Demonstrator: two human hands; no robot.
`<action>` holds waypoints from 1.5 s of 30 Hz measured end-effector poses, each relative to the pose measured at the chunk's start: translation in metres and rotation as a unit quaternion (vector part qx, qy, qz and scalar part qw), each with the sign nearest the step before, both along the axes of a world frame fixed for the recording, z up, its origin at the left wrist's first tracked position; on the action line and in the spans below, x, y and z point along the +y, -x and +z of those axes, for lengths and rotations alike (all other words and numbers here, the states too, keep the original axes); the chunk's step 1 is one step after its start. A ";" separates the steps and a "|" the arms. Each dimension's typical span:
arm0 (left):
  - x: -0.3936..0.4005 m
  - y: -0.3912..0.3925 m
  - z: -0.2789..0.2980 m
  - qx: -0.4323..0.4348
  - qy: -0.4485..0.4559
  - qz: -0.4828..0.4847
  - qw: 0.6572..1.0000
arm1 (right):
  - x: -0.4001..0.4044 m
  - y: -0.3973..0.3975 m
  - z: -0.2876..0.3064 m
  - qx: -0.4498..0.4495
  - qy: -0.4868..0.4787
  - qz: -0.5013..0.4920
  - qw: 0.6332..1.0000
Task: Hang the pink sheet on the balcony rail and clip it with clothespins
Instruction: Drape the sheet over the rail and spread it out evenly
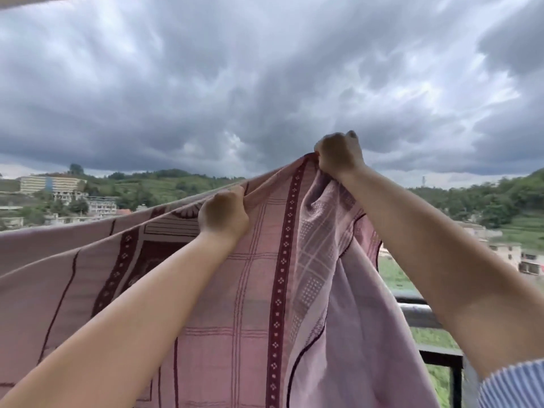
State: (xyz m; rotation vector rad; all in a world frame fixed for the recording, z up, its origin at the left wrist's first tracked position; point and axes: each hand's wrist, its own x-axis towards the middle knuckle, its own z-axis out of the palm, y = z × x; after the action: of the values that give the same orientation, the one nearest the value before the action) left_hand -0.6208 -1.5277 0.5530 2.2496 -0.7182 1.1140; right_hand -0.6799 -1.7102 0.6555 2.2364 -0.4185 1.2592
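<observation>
Both hands up w/ the sheet (259, 290) against a cloudy sky. Left hand (223, 214) fingers pinch its top edge; right hand (338, 156), higher, fingers clenched on a bunched corner. Sheet stretches left, hangs down in front of the rail (418, 313) at lower right. Striped sleeve (512, 384) on right arm.

One sheet (259, 290), pink, dark red pattern. Two hands: left (223, 214), right (340, 156), both gripping sheet's top edge. One rail (418, 315), part visible at right. One striped sleeve (512, 384), right arm. Clothespins: none countable. Buildings on hillside: several, too small to count.
</observation>
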 end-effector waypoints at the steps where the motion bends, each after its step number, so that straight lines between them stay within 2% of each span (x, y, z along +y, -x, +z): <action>1: -0.010 -0.005 0.003 0.015 -0.014 0.015 1.000 | -0.009 -0.004 -0.001 0.027 -0.005 -0.005 1.000; 2: -0.019 -0.009 0.002 0.038 -0.050 0.028 0.998 | -0.018 -0.008 -0.005 0.078 -0.009 -0.016 0.997; 4: -0.031 -0.013 -0.008 0.113 -0.186 0.038 0.975 | -0.031 -0.013 -0.024 0.255 -0.040 -0.041 0.965; 6: -0.036 -0.009 -0.024 0.248 -0.320 0.010 0.914 | -0.036 -0.005 -0.048 0.432 -0.118 -0.077 0.891; 7: -0.037 -0.006 -0.032 0.316 -0.372 0.000 0.873 | -0.036 0.002 -0.059 0.484 -0.172 -0.076 0.855; 8: -0.037 -0.004 -0.037 0.344 -0.416 -0.004 0.842 | -0.035 0.013 -0.068 0.512 -0.212 -0.054 0.831; 9: -0.035 -0.002 -0.040 0.342 -0.443 -0.003 0.828 | -0.031 0.025 -0.075 0.520 -0.242 -0.008 0.819; 10: -0.032 -0.002 -0.043 0.317 -0.444 -0.012 0.838 | -0.026 0.038 -0.080 0.510 -0.263 0.048 0.817; 11: -0.029 0.000 -0.042 0.293 -0.409 -0.034 0.863 | -0.019 0.053 -0.083 0.496 -0.281 0.109 0.814; 14: -0.014 0.016 -0.039 0.166 -0.204 -0.106 0.959 | 0.009 0.100 -0.100 0.459 -0.314 0.263 0.788; 15: -0.007 0.024 -0.040 0.117 -0.156 -0.118 0.974 | 0.018 0.111 -0.109 0.452 -0.302 0.291 0.787; 17: 0.009 0.044 -0.049 0.060 -0.120 -0.154 0.979 | 0.032 0.123 -0.128 0.426 -0.248 0.311 0.812; 19: 0.026 0.062 -0.064 0.043 -0.139 -0.191 0.971 | 0.042 0.125 -0.148 0.365 -0.164 0.322 0.858; 21: 0.039 0.071 -0.080 0.029 -0.173 -0.208 0.962 | 0.046 0.125 -0.162 0.286 -0.096 0.358 0.884; 24: 0.045 0.074 -0.092 0.000 -0.148 -0.205 0.967 | 0.046 0.125 -0.171 0.228 -0.069 0.355 0.904; 27: 0.043 0.082 -0.095 0.003 -0.133 -0.179 0.975 | 0.033 0.130 -0.168 0.193 -0.109 0.317 0.922; 29: 0.041 0.086 -0.098 0.009 -0.134 -0.167 0.977 | 0.018 0.141 -0.161 0.192 -0.165 0.298 0.920; 33: 0.039 0.091 -0.102 -0.014 -0.089 -0.109 0.990 | 0.014 0.156 -0.152 0.328 -0.235 0.268 0.875; 36: 0.033 0.098 -0.101 -0.007 -0.088 -0.083 0.993 | 0.028 0.143 -0.152 0.369 -0.164 0.250 0.880; 39: 0.031 0.100 -0.096 0.025 -0.099 -0.075 0.992 | 0.038 0.129 -0.151 0.323 -0.066 0.259 0.908; 43: 0.030 0.102 -0.090 0.056 -0.128 -0.048 0.989 | 0.031 0.116 -0.144 0.312 -0.025 0.275 0.909; 45: 0.028 0.105 -0.087 0.062 -0.147 -0.026 0.987 | 0.016 0.114 -0.137 0.281 -0.044 0.291 0.913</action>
State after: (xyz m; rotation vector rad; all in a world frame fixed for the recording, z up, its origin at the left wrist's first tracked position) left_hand -0.7254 -1.4999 0.4665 2.5028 -0.9351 0.8808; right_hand -0.7935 -1.6943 0.5185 2.7688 0.4529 0.7740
